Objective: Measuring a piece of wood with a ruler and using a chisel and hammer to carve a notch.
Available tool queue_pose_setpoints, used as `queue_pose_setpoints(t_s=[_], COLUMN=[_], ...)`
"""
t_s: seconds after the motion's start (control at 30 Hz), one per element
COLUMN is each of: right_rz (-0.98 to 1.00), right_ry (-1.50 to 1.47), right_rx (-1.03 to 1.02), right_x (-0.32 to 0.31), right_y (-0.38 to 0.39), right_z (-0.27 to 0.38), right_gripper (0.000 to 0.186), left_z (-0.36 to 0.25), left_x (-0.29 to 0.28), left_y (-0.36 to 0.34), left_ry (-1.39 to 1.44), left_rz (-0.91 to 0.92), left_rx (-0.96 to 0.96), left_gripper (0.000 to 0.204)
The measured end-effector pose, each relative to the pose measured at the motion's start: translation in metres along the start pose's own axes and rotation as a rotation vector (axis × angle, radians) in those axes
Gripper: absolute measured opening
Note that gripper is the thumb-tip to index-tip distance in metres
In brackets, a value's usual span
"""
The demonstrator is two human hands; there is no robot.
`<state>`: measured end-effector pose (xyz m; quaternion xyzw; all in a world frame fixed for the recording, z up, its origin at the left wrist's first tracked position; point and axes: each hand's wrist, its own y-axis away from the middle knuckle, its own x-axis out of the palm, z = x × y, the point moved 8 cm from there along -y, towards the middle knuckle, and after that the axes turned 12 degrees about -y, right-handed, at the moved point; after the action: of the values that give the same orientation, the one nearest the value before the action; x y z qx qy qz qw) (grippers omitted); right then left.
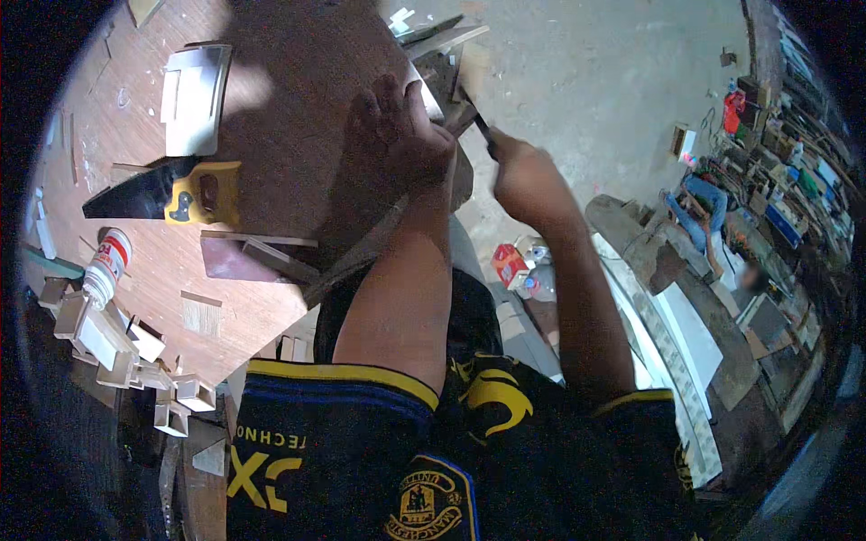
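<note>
My left hand (pixel 401 131) lies at the right edge of the brown tabletop (pixel 298 108), fingers bent down over a piece of wood (pixel 460 119) whose end sticks out beside the wrist. My right hand (pixel 532 180) grips a tool with a thin dark handle (pixel 481 122), just off that edge. The tool's far end is blurred, so its kind cannot be made out. Under my left fingers much is in shadow. Several wood strips (pixel 446 41) lie just beyond both hands.
On the table are a handsaw (pixel 203 191) with yellow handle, a pale rectangular panel (pixel 194 99), a white glue bottle (pixel 108 261), wood offcuts (pixel 262 257) and small wooden box frames (pixel 117 352). A person (pixel 708 212) and piled clutter (pixel 776 198) are at the right.
</note>
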<state>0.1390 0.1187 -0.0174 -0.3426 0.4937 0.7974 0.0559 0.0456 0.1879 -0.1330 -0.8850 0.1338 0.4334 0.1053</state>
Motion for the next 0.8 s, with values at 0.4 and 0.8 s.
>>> queue_pose_setpoints(t_s=[0.4,0.8], right_rz=[-0.061,0.005], right_ry=[-0.166,-0.135], right_rx=[0.068,0.062], right_x=[0.003,-0.008], right_y=[0.012,0.012], right_z=[-0.007,0.002], right_gripper=[0.037,0.035], left_z=[-0.036,0.012], left_x=[-0.046,0.019], left_y=[-0.01,0.003], left_ry=[-0.285,-0.036], left_rz=[-0.014,0.118], left_rx=[0.075,-0.012], left_gripper=[0.039,0.036])
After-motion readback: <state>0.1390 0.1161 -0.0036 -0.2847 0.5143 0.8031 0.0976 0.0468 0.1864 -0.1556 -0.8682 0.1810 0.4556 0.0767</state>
